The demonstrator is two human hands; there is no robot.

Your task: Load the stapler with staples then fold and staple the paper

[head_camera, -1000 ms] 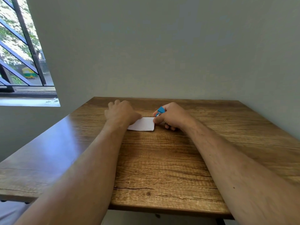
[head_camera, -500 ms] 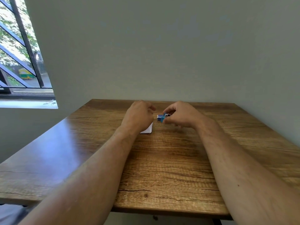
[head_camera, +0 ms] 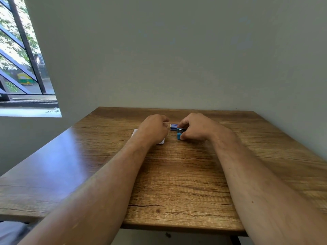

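Observation:
A small blue stapler point(head_camera: 179, 134) stands on the wooden table point(head_camera: 177, 174), and my right hand point(head_camera: 194, 127) grips it from the right with fingers and thumb. Just behind the stapler lies a small blue and white staple box point(head_camera: 173, 126). The folded white paper point(head_camera: 161, 142) lies flat to the left, mostly hidden under my left hand point(head_camera: 153, 129). Only its corners show. My left hand's fingers are curled toward the box, and its palm side is hidden.
A grey wall runs along the table's far edge and its right side. A window with dark bars point(head_camera: 21, 50) is at the far left. The table's front edge point(head_camera: 177, 227) is close to me.
The right hand has set the stapler down lower and nearer, now upright on the table, uncovering the staple box behind it. The left hand stays over the paper, fingers curled in more.

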